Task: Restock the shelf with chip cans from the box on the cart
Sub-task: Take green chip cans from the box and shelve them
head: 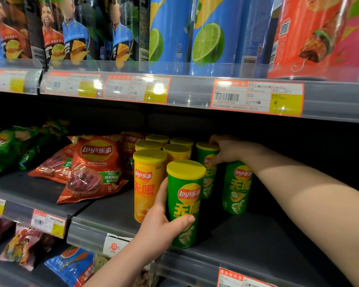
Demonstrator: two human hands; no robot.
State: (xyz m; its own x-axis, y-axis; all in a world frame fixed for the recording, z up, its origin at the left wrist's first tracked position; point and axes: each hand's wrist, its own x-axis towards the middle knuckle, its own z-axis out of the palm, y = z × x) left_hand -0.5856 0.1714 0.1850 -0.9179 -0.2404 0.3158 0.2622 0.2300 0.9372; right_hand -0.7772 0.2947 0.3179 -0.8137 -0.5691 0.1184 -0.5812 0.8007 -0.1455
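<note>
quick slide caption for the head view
Left hand grips the front green can on the shelf; right hand holds a green can further back.

Three green Lay's chip cans with yellow lids stand upright on the dark grey middle shelf (pixel 257 245), to the right of a cluster of orange-yellow cans (pixel 147 183) of the same shape and lid. The near green can (pixel 184 204) is at the shelf's near edge, just beside the front orange-yellow can, and the left hand (pixel 160 226) grips its lower half. The far green can (pixel 206 172) stands behind it, and the right hand (pixel 226 151) holds it by the lid. The right green can (pixel 236 187) stands apart from both, its top hidden behind that hand.
</note>
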